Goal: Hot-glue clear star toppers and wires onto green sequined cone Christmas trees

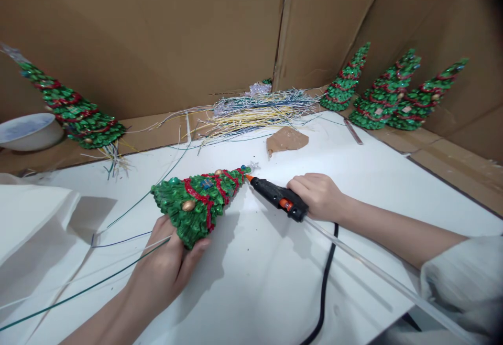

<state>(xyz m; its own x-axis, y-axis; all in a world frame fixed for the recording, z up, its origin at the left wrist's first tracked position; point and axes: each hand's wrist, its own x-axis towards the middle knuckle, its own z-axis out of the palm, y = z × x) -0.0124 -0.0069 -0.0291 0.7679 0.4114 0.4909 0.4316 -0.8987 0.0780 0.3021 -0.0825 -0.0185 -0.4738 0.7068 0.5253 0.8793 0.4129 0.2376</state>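
My left hand (165,256) is wrapped round the base of a small green Christmas tree (204,198), tilted onto its side with its top to the right. Red garland, gold balls and other ornaments cover it, and a pale star (254,165) shows at its top. In my right hand (318,195) I grip a black hot glue gun (271,193). Its orange nozzle points left at the treetop, close to or touching it. A long clear glue stick (365,258) sticks out of the gun's back. Green and white wires (98,284) trail from near my left hand.
Bundled coloured wires (251,117) lie at the back. Three decorated trees (373,104) stand back right; another tree (78,109) and a white bowl (33,132) are at left. A brown scrap (287,140) lies mid-table. The black cord (326,287) runs toward the front. Cardboard walls (157,35) enclose the back.
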